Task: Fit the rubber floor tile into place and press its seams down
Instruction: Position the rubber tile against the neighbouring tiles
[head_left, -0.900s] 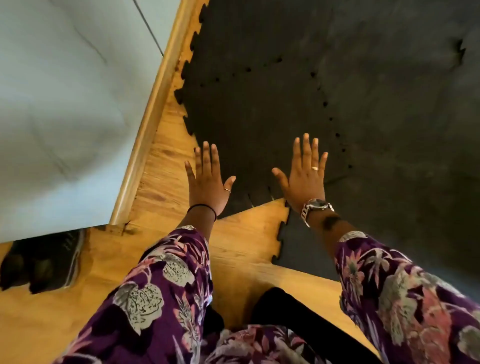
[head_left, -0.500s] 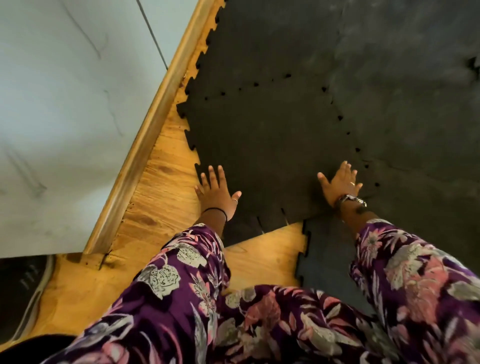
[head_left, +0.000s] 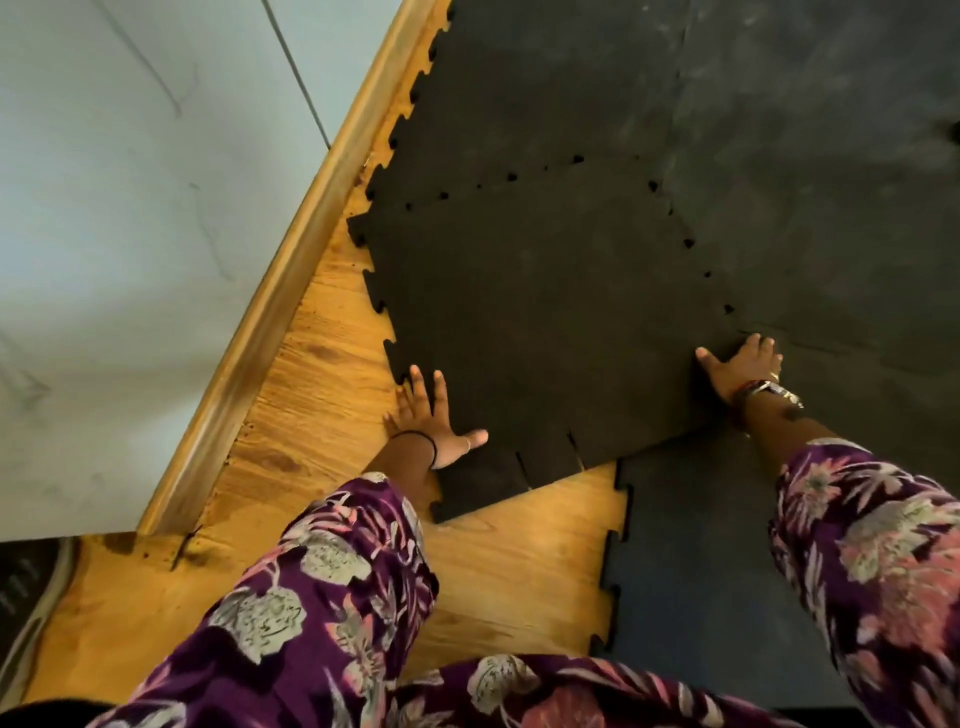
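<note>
- The wooden floor (head_left: 332, 395) is showing bare in a strip along the left of the rubber tile (head_left: 545, 322) and in a wedge just below it, and it is taking all the pressing as a hard, flat base
- The laid black mats (head_left: 779, 156) are lying above and to the right of the rubber tile, meeting it along toothed seams that are showing small dark gaps, so I judge those joints are not fully seated yet
- The rubber tile is lying flat in the open corner of the matting, its left teeth free over the wood and its lower right edge overlapping a greyer mat (head_left: 691, 545) below it
- The wall (head_left: 130, 208) and its wooden skirting (head_left: 291, 291) are running up the left, well apart from the rubber tile
- The left hand (head_left: 431, 415) is pressing flat with fingers spread wide on the lower left corner of the rubber tile, partly over the wood
- The right hand (head_left: 743, 364) is pressing open-palmed, fingers fanned and holding nothing, on the right corner of the rubber tile where the seams are meeting
- The step in hand looks like seating the tile; the next move is calling for firm palm pressure walked along the right seam, then the top one
</note>
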